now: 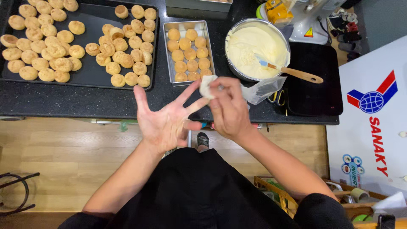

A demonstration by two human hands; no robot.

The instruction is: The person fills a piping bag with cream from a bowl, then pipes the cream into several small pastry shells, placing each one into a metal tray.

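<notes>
**Desk:** What have you got from the head camera?

**Operator:** A person at a black counter (63, 101), both bare hands raised over its near edge. I see the left hand (163, 121) spread wide, palm up, fingers splayed — it grips nothing. The right hand (229, 110) is pinched closed on a small white wad (207, 86), which looks like a tissue or cloth, pressed against the tips of the left hand's fingers.

**Desk:** And where does that wad sit against the counter?

**Operator:** Just over the near edge, in front of the small metal tray (167, 51) of round golden pastry shells (186, 55). A clear plastic bag (263, 89) trails out from behind the right hand toward the right; I can't tell whether the hand holds it.

**Desk:** What else is on the counter?

**Operator:** At the far left corner, a large dark baking tray (91, 72) covered with more of the same shells. Right of the metal tray stands a steel bowl (232, 63) of pale cream, a wooden-handled spatula (292, 72) resting in it with its handle pointing right over a black square slab (316, 80). Below the counter's edge — wooden floor (63, 157) and the person's black clothing (199, 195).
</notes>
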